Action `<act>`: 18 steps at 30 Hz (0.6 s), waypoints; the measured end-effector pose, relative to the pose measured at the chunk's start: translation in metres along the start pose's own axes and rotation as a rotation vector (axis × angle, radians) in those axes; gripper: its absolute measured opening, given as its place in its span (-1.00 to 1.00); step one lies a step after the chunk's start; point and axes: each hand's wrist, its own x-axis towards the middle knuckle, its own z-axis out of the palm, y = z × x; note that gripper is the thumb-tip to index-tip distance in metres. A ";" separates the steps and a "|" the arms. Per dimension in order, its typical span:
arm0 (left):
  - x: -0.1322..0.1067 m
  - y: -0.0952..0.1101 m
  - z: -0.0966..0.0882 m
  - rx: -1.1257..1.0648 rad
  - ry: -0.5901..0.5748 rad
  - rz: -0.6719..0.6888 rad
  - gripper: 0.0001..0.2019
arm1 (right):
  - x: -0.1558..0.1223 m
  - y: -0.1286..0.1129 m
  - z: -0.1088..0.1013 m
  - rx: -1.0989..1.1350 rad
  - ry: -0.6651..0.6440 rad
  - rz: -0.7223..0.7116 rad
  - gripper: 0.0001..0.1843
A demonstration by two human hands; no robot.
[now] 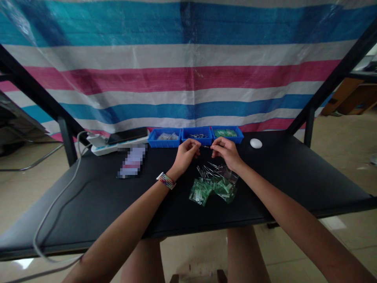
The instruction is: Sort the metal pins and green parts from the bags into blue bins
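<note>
My left hand [186, 152] and my right hand [226, 150] are close together above the table, both with fingers pinched. Between their fingertips spans a thin, short metal rod [206, 146], its ends partly hidden by the fingers. Just below the hands lies a loose pile of slim metal rods [207, 171]. Nearer the table's front edge are green-tinted clear bags [200, 192] with small pale pieces inside. Behind my hands stand three blue bins: the left bin [157, 144] holds clear packets, the middle bin [188, 140] metal rods, the right bin [240, 138] green packets.
A white egg-shaped object [256, 143] sits to the right on the black table [294, 177]. At left are a white power strip [104, 149], a dark phone-like slab [128, 135], a blurred-out item [132, 162] and a white cable [55, 196]. Striped sheeting [191, 78] hangs behind.
</note>
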 end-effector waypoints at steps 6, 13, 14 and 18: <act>0.002 -0.006 -0.002 0.082 -0.027 -0.014 -0.74 | 0.005 0.007 -0.003 -0.158 0.018 -0.067 -0.79; -0.002 -0.006 -0.018 0.874 -0.039 0.195 -0.89 | 0.004 0.022 -0.006 -0.687 -0.115 -0.326 -0.87; -0.003 -0.007 -0.019 0.933 -0.075 0.207 -0.89 | 0.004 0.023 -0.006 -0.701 -0.124 -0.331 -0.85; -0.001 -0.011 -0.018 0.985 -0.216 0.287 -0.96 | 0.004 0.024 -0.005 -0.690 -0.131 -0.312 -0.84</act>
